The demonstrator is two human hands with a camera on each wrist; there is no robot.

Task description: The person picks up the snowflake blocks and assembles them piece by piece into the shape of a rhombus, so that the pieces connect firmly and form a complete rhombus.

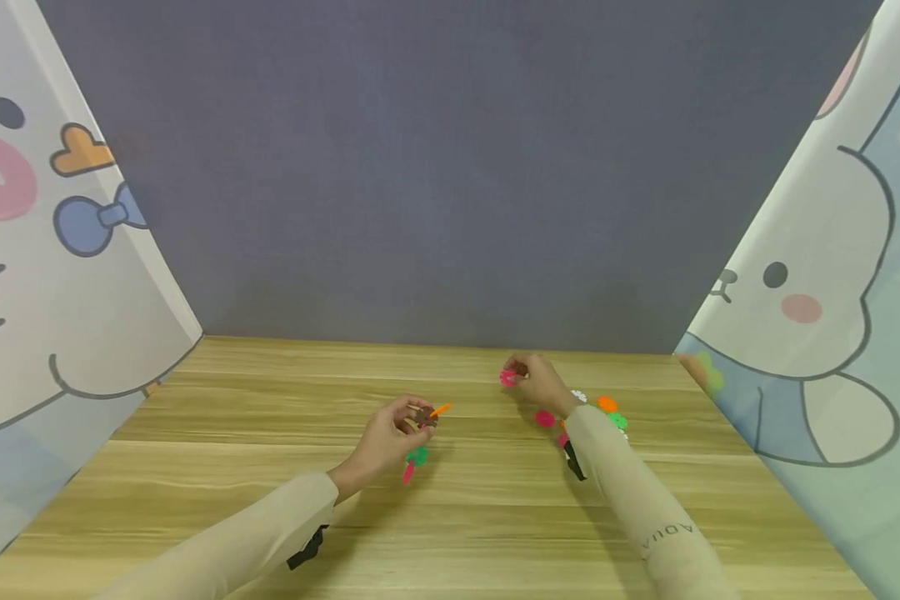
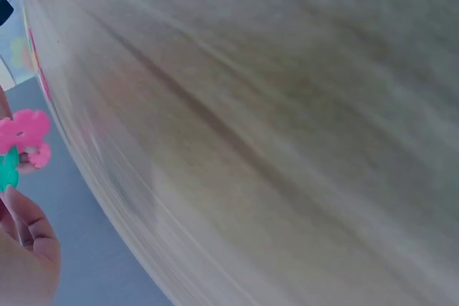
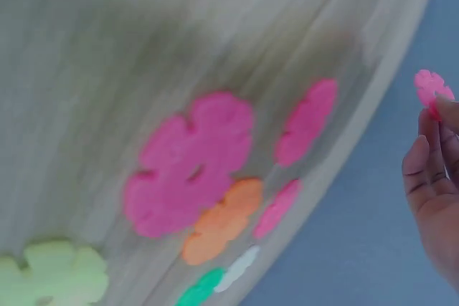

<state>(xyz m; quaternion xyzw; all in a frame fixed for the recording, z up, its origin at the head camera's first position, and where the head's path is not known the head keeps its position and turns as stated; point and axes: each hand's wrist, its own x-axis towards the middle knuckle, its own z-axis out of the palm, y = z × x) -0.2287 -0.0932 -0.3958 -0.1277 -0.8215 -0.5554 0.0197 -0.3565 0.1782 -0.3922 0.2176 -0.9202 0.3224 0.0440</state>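
Observation:
My left hand [image 1: 384, 435] pinches a small cluster of joined flower-shaped plastic discs above the table. In it are a brown disc [image 1: 424, 417], an orange disc [image 1: 441, 410] seen edge-on, a green disc [image 1: 417, 456] and a pink disc [image 1: 408, 473]. The left wrist view shows a green disc [image 2: 8, 171] at the fingertips beside a larger-looking pink disc [image 2: 24, 130]. Farther forward and right, my right hand [image 1: 543, 387] pinches a single pink flower disc [image 1: 507, 377] between thumb and fingers, raised off the table in the right wrist view. The two hands are apart.
Loose flower discs lie under and beside the right forearm: a pink one [image 1: 545, 418], an orange one [image 1: 607, 403], a green one [image 1: 617, 421], a white one [image 1: 579, 395] and others partly hidden. A grey panel [image 1: 435, 183] stands behind the wooden table [image 1: 232, 450]; cartoon-printed panels flank it.

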